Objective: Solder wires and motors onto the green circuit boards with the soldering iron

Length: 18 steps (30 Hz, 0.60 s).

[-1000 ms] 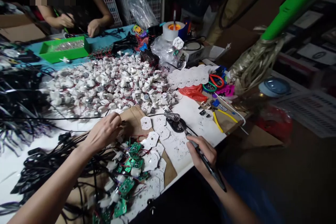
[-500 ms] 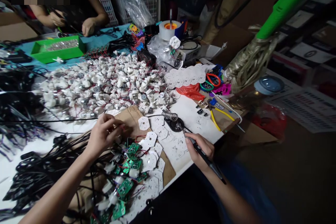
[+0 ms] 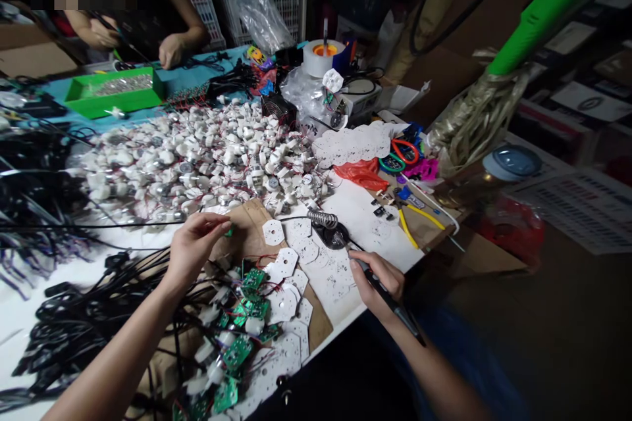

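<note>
Green tray (image 3: 113,104), tape roll (image 3: 317,60), yellow pliers (image 3: 406,227)

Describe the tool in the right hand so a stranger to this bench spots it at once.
Start at the big heap of small white parts mid-table and come toward the near edge, past the coiled wire stand. There the right hand grips a soldering iron: a slim black rod held like a pen, unlike the yellow-handled cutters lying flat nearby.

Left hand (image 3: 192,250) held up, fingertips pinched together; right hand (image 3: 378,283) curled in a pen grip.
</note>
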Tool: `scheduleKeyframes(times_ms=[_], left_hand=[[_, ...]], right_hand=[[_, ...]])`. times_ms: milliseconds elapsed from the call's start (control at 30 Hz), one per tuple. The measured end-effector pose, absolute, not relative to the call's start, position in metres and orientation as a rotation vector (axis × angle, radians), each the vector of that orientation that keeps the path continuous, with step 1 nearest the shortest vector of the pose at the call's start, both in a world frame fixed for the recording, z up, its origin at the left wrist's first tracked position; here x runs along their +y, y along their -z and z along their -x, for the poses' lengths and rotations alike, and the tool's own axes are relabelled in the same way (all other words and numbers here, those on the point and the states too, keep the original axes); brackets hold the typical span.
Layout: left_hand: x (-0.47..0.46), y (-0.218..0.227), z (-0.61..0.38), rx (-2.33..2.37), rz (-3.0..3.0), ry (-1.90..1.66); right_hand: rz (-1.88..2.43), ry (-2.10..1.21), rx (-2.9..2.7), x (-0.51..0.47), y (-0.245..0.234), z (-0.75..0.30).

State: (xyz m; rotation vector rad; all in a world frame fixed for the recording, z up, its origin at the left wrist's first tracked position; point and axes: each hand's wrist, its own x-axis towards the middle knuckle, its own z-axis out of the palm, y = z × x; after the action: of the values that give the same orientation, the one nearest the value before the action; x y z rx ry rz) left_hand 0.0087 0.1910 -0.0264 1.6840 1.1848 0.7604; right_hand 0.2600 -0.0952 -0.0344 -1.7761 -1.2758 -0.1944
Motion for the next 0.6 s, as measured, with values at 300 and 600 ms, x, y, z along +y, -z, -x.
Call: scheduleKeyframes(times_ms=[300, 600], left_hand=[[0.186, 0.033, -0.022, 1.127, -1.273, -0.801], [0.173, 0.031, -0.027, 1.009, -1.882, -0.661]], right_hand=[[1.792, 0.155, -1.281, -0.102, 0.025, -0.257], [1.538, 0.087, -1.393, -0.072, 0.023, -0.232]])
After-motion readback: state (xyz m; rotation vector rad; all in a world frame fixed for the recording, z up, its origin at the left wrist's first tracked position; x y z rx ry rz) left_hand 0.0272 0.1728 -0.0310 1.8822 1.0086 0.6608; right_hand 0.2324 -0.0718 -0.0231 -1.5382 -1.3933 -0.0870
